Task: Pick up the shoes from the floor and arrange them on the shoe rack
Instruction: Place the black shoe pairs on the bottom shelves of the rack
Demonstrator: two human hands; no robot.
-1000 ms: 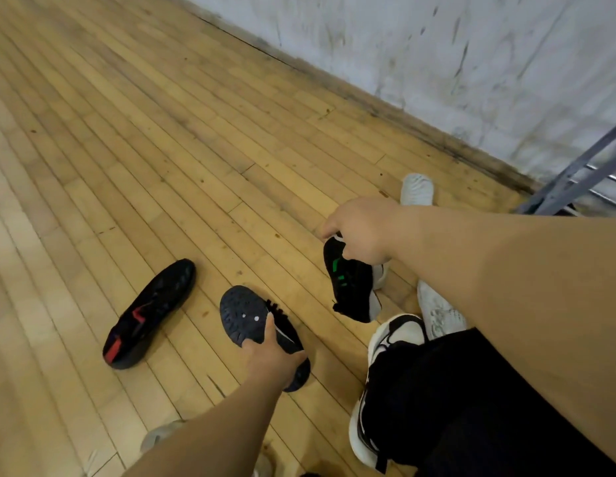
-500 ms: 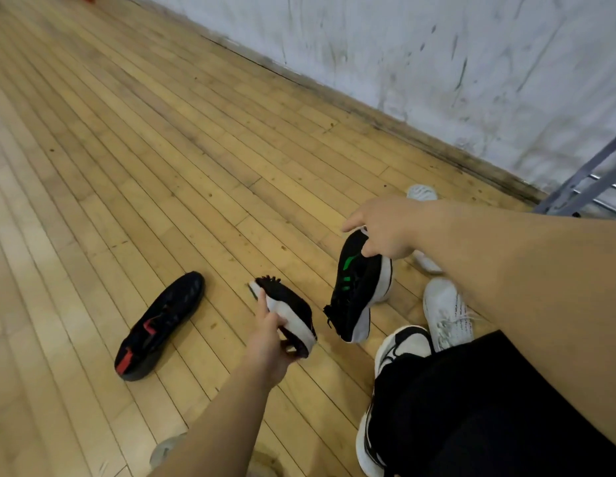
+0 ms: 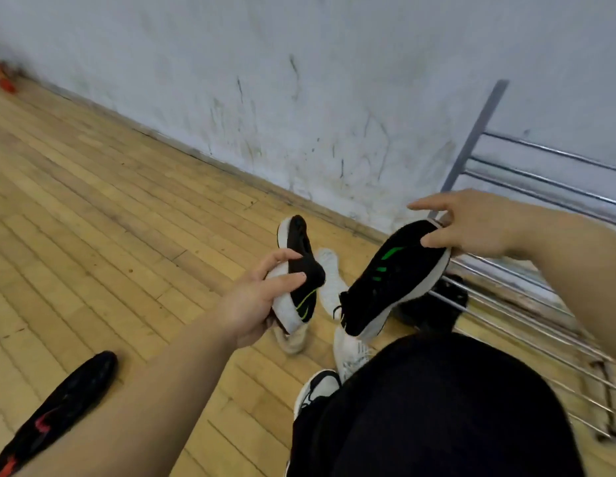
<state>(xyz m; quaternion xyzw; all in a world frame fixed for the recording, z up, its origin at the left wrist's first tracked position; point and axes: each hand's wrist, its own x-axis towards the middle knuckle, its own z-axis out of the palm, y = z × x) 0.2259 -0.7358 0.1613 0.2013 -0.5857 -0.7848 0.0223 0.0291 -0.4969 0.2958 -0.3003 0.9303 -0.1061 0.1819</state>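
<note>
The black shoe with green marks hangs in the air just in front of the shoe rack, at the rack's left end. Its heel is up near the rails and its toe is tilted down and away from them. The right hand pinches it at the heel between thumb and fingers, with the index finger stretched out straight above the shoe.

Its mate, a black shoe with a white sole and a green stripe, is also off the floor, farther from the rack on that same left side. It stands nearly on end, toe up. The left hand is clamped round its lower half, fingers curled over the upper and the palm against the sole.

A dark shoe lies on the rack's low rails, partly hidden behind the first shoe. On the wooden floor just off the rack's left end lie two white shoes, and a beige one shows under the left hand. A black-and-red shoe lies well away from the rack, beyond the left forearm. The person's black trouser leg and a black-and-white worn shoe sit close in front of the rack. The rack backs onto a scuffed white wall.
</note>
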